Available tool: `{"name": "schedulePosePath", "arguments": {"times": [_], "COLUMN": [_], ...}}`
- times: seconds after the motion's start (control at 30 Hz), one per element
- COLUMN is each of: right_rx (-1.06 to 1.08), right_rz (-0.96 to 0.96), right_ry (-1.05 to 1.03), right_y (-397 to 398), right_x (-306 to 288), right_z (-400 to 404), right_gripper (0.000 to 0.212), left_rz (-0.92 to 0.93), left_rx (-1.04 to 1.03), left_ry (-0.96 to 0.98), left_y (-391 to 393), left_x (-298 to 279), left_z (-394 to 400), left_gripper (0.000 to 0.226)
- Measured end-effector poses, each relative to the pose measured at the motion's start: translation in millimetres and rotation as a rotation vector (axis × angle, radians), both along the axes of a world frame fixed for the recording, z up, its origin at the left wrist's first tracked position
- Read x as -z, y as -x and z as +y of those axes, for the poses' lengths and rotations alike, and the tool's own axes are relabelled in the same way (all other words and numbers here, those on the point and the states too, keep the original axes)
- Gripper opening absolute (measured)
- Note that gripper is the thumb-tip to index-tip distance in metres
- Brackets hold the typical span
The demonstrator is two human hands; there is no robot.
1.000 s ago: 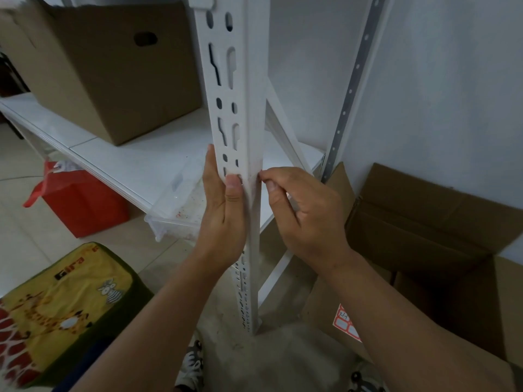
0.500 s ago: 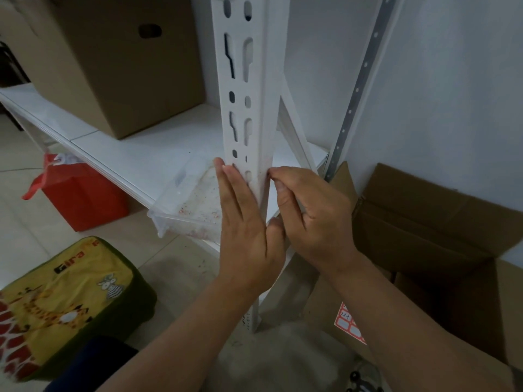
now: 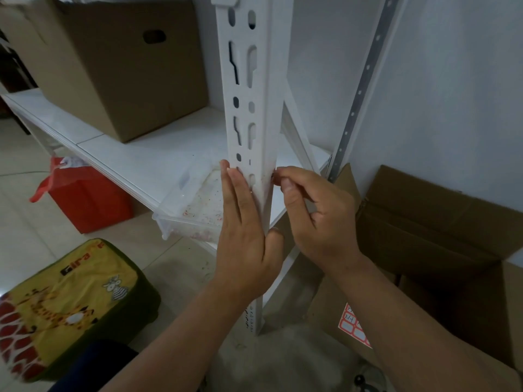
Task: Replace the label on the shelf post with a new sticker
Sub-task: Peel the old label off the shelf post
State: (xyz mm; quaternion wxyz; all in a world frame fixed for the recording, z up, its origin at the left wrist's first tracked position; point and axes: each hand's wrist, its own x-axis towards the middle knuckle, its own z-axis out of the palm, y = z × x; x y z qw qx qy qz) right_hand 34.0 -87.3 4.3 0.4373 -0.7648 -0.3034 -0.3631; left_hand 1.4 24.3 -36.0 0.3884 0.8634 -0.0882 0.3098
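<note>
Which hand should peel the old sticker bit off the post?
Probably the right hand. Its fingers already pinch at the post's right edge, where a small dark scrap shows. The left hand lies flat against the post's front, steadying it.

Shelf post point(image 3: 249, 108): white metal upright, vertical, punched with round holes and keyhole slots along its front face; foot on the floor.
Label on post: a small dark scrap point(image 3: 272, 174) shows at the post's right edge; too small to read.
Sticker sheet point(image 3: 353, 329): red-bordered white labels, lying on cardboard low right of the post.
</note>
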Motion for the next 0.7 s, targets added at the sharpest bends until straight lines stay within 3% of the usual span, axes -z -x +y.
{"name": "schedulePosePath", "arguments": {"times": [0.7], "right_rx": [0.047], "right_rz": [-0.020], "right_ry": [0.028], "right_y": [3.6], "right_x": [-8.2], "right_z": [3.5], "right_gripper": [0.016], "left_rz": [-0.063], "left_rx": [-0.004], "left_ry": [0.070], "left_y": [-4.8], "left_x": [-0.4], "left_z": [-8.6], "left_gripper": [0.082]}}
